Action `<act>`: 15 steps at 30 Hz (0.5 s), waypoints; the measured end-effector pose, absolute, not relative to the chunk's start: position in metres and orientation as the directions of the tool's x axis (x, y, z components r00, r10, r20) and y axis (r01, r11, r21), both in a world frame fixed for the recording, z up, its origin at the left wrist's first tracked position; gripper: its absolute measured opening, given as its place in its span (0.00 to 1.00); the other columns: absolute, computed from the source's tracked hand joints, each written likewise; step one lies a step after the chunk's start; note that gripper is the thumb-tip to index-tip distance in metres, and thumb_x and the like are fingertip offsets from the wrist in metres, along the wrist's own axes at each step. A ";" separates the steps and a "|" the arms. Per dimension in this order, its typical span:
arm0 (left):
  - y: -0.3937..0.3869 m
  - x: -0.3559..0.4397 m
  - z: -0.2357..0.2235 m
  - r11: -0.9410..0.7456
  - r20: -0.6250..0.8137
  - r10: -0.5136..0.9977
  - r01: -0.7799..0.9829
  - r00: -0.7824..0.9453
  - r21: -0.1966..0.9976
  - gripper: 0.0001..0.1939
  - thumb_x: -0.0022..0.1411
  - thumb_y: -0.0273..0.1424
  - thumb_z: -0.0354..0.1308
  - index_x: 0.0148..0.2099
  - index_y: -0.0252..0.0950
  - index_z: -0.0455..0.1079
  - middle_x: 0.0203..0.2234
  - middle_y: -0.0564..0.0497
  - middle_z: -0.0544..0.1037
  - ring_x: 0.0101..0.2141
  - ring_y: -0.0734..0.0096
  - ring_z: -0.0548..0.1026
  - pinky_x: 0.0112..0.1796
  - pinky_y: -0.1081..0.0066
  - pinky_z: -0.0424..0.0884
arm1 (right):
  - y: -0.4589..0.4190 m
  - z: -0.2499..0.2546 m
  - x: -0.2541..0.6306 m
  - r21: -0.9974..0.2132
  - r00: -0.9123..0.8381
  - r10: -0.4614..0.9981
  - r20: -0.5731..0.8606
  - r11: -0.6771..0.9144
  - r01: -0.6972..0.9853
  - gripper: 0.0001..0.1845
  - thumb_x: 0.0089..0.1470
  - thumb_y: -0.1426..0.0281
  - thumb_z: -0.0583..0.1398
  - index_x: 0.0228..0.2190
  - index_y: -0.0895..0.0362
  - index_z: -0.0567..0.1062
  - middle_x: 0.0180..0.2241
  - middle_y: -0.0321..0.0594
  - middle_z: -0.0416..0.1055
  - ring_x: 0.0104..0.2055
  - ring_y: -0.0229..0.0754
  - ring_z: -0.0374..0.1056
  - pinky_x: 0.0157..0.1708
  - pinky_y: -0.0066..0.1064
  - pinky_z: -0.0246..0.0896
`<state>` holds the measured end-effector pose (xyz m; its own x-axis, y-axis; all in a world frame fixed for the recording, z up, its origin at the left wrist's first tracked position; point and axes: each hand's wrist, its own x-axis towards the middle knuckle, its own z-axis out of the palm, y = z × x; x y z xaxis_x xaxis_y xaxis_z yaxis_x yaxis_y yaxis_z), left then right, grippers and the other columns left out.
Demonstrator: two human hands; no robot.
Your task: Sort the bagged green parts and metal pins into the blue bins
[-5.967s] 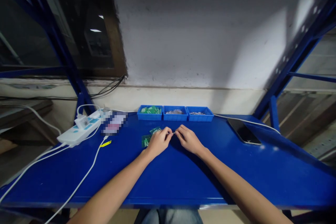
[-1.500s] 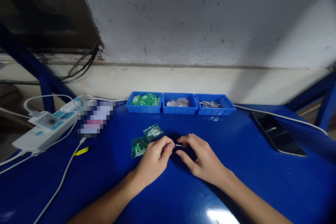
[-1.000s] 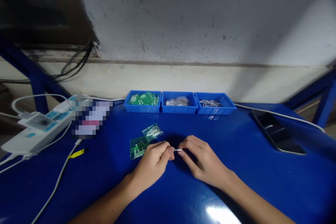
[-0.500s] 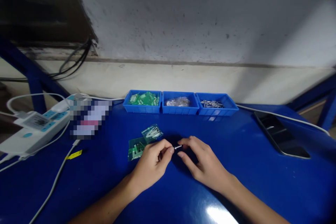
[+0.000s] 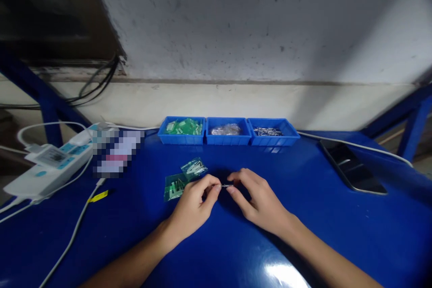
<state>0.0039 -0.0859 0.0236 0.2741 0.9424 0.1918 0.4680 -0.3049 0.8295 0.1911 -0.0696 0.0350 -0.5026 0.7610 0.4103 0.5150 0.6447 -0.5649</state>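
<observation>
Between the thumb and forefinger of my left hand (image 5: 199,198) is a small metal screw (image 5: 227,185), a thin silvery shaft with a wider collar. It lies nearly level and points right; its left end is hidden by the fingertips. My right hand (image 5: 258,195) is at the screw's free end, thumb and forefinger apart above and below it. Whether the right thumb touches the shaft is hard to tell. Behind my left hand lie two small clear bags, one (image 5: 173,186) with green and pale pieces and the other (image 5: 194,168) with white pieces.
Three blue bins stand in a row at the back: one (image 5: 181,139) with green bags, one (image 5: 228,141) with clear plastic, one (image 5: 274,141) with metal pins. A power strip (image 5: 50,173) with white cables is at left, a black phone (image 5: 351,166) at right.
The screw has turned from a slant to nearly level. My right thumb has come closer to its free end. The whole view has shifted slightly.
</observation>
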 end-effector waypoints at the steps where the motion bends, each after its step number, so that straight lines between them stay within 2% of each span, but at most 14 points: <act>1: -0.086 0.004 0.024 -0.300 0.188 0.944 0.468 0.272 0.831 0.10 0.66 0.33 0.46 0.34 0.36 0.64 0.22 0.57 0.67 0.24 0.78 0.66 0.28 0.76 0.61 | -0.070 0.035 0.191 -0.566 -0.510 0.756 0.411 0.650 0.508 0.06 0.59 0.69 0.54 0.38 0.56 0.67 0.32 0.40 0.68 0.34 0.41 0.63 0.35 0.33 0.58; 6: -0.087 0.003 0.025 -0.294 0.171 0.941 0.459 0.291 0.839 0.12 0.67 0.34 0.44 0.33 0.36 0.64 0.21 0.57 0.67 0.24 0.78 0.66 0.27 0.77 0.61 | -0.072 0.036 0.190 -0.539 -0.546 0.730 0.411 0.677 0.501 0.05 0.59 0.72 0.52 0.36 0.57 0.67 0.31 0.40 0.67 0.32 0.40 0.62 0.33 0.32 0.57; 11: -0.089 0.003 0.022 -0.309 0.200 0.939 0.427 0.280 0.850 0.07 0.64 0.34 0.49 0.42 0.37 0.64 0.25 0.56 0.70 0.26 0.76 0.68 0.28 0.76 0.63 | -0.072 0.036 0.189 -0.526 -0.530 0.735 0.422 0.675 0.518 0.08 0.60 0.70 0.51 0.34 0.58 0.69 0.29 0.40 0.67 0.32 0.39 0.63 0.32 0.32 0.58; 15: -0.090 0.004 0.023 -0.318 0.197 0.935 0.452 0.295 0.834 0.07 0.65 0.32 0.47 0.38 0.36 0.64 0.23 0.56 0.68 0.25 0.76 0.67 0.28 0.76 0.62 | -0.072 0.036 0.189 -0.544 -0.533 0.741 0.409 0.667 0.509 0.07 0.60 0.70 0.51 0.34 0.57 0.69 0.30 0.40 0.67 0.32 0.40 0.63 0.34 0.32 0.59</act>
